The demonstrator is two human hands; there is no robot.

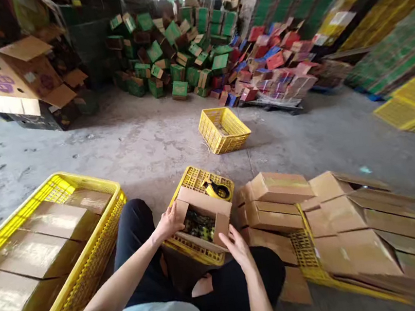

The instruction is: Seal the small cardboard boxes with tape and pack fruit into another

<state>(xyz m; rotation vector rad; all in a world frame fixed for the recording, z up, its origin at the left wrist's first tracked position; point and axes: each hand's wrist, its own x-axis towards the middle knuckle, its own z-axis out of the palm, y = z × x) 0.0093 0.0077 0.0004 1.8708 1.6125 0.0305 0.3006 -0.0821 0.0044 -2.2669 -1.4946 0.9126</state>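
Resting at the lower centre of the frame, the open box (203,205) of dark and yellow-green pieces (199,225) sits on a yellow crate (197,256) between the person's knees. The left hand (170,221) touches its left flap, fingers close together; the right hand (236,244) is at its right flap, fingers slightly spread. A tape dispenser (216,189) lies just behind the box on the crate. Taped boxes (49,220) fill a long yellow bin (117,190) at lower left; more cartons (280,186) stand at lower right.
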